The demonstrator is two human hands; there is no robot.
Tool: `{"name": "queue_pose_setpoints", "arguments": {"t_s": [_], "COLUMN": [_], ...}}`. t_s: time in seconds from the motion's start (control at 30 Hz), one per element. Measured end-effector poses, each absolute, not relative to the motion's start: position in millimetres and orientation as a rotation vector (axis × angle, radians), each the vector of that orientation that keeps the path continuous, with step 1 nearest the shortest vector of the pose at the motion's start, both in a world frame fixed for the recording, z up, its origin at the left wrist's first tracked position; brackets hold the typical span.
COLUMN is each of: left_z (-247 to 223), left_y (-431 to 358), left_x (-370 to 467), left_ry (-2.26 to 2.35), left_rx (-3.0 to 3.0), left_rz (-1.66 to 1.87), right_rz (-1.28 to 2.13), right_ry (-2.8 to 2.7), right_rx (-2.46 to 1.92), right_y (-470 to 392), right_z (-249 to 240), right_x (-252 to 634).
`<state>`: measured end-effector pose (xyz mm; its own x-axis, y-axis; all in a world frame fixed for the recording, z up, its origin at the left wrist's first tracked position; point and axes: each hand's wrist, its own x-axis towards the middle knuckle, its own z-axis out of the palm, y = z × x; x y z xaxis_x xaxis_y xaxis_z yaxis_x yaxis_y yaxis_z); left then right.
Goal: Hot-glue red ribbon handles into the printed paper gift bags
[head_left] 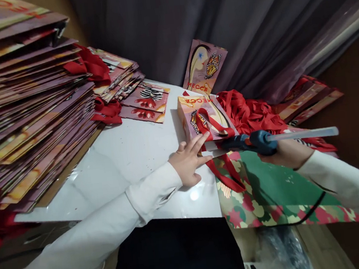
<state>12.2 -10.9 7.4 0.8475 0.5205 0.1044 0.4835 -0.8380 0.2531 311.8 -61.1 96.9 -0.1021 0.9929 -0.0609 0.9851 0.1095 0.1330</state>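
One of ours, the left hand [189,161], rests with fingers spread against the near end of the paper bag [218,113] just beyond it; our right hand [286,154] grips a glue gun [263,142], its nose at that end. Beyond our right hand, red ribbon [252,112] lies heaped.

the left hand [189,161], fingers spread, sits at seven o'clock from a bag [207,105] lettered "mecca", its fingertips at the bag's near edge. at four o'clock the right hand [284,153] grips a glue gun [261,143], nozzle close to that edge, a pale glue stick [307,134] jutting out behind. red ribbon [225,176] loops below the bag, towards six. a ribbon heap [248,110] lies at three, a green mat [270,178] at five. a tall stack [33,113] of bags fills nine; another bag [205,63] leans at twelve, before a dark curtain [153,24].
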Motion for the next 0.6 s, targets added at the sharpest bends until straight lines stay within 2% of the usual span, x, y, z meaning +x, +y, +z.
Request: {"name": "queue_pose_setpoints", "arguments": {"t_s": [0.27,0.6], "left_z": [7.8,4.9], "left_y": [-13.6,-14.5], "left_x": [13.1,13.4], "left_ry": [0.822,0.810], "left_rx": [2.802,2.776], "left_rz": [0.245,0.295], "right_rz": [0.195,0.199], "right_ry": [1.811,1.836], "right_rx": [1.850,1.832], "right_y": [-61.9,-61.5], "right_z": [116.0,114.7], "right_x": [269.6,247.2]}}
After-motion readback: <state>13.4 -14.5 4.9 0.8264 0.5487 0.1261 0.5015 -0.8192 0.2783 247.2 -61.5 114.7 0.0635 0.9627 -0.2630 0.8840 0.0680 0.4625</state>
